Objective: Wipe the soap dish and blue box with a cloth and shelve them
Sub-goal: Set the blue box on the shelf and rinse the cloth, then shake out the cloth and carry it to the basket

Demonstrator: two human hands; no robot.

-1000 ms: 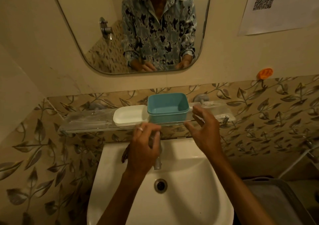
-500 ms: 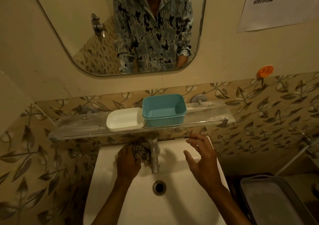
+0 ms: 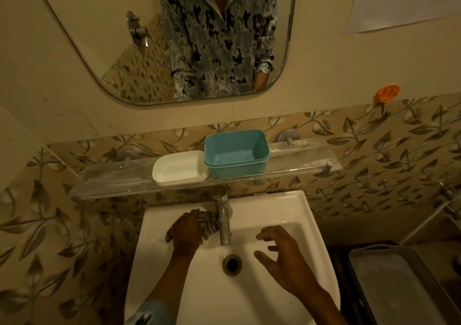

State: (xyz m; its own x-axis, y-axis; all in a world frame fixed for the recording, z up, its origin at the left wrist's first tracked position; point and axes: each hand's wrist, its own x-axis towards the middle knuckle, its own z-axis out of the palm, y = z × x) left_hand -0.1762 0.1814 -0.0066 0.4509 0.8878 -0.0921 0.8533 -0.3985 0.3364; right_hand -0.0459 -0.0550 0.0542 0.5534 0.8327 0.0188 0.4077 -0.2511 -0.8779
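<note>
Right hand (image 3: 282, 257) has dropped lower over the sink (image 3: 294, 205) basin, fingers spread loose, holding nothing. Left hand (image 3: 185, 235) stays on the sink's far ledge, gripping the cloth (image 3: 208, 221) just left of the tap (image 3: 224, 222). Soap dish (image 3: 179, 166) and blue box (image 3: 237, 152) sit touching on the glass shelf (image 3: 112, 177) (box on the right).

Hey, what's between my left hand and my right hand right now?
In the head view, the metal tap stands between them; the left hand grips the cloth beside it, the open right hand hovers over the sink.
</note>
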